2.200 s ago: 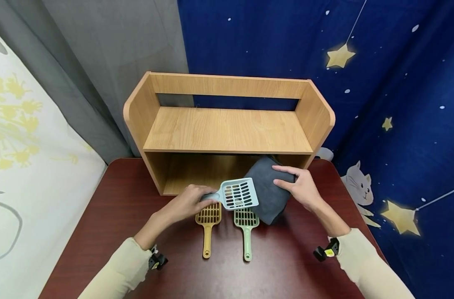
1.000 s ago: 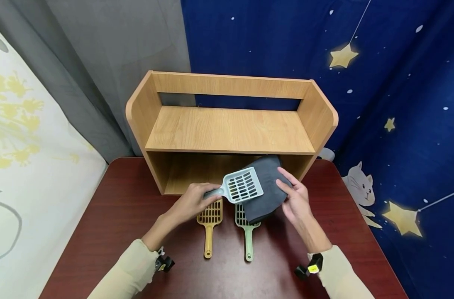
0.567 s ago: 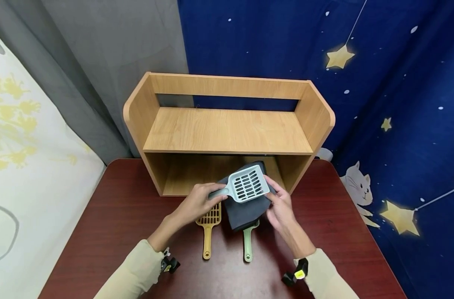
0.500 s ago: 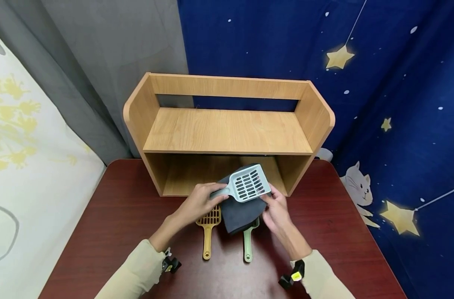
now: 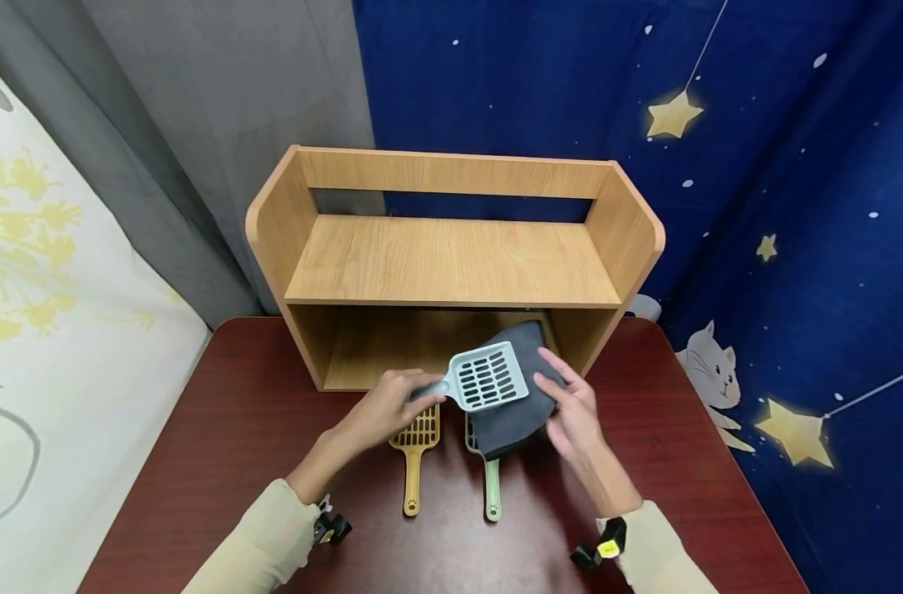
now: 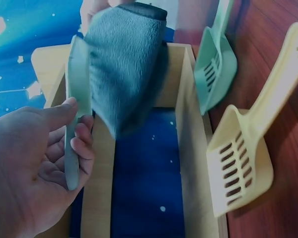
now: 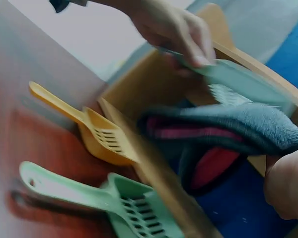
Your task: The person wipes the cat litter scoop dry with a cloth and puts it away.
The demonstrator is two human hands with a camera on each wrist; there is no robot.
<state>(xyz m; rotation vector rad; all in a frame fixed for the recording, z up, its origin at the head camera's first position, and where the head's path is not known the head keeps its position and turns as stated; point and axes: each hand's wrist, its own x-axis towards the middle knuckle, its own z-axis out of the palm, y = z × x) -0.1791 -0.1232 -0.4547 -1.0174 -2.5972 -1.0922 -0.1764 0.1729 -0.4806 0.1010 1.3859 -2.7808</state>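
Note:
A light blue slotted litter scoop (image 5: 490, 377) is gripped by its handle in my left hand (image 5: 385, 408), held up over the table. Behind and to the right of it is a folded dark grey cloth (image 5: 517, 422), pinched at its right edge by my right hand (image 5: 576, 415). The scoop's head overlaps the cloth in the head view. Pinkish red shows inside the fold of the cloth (image 7: 223, 124) in the right wrist view. On the table below lie a yellow slotted scoop (image 5: 413, 470) and a green one (image 5: 492, 488), the latter's head partly hidden by the cloth.
A two-level wooden shelf (image 5: 451, 262) stands at the back of the dark red table (image 5: 258, 429), just behind the hands. Blue curtain (image 5: 719, 206) with stars and grey curtain (image 5: 221, 99) hang behind it. A camera is strapped to each wrist.
My right hand brought the cloth left behind the scoop's head, then drew it back to the right. The scoop first moved right, and has since shifted slightly left and down.

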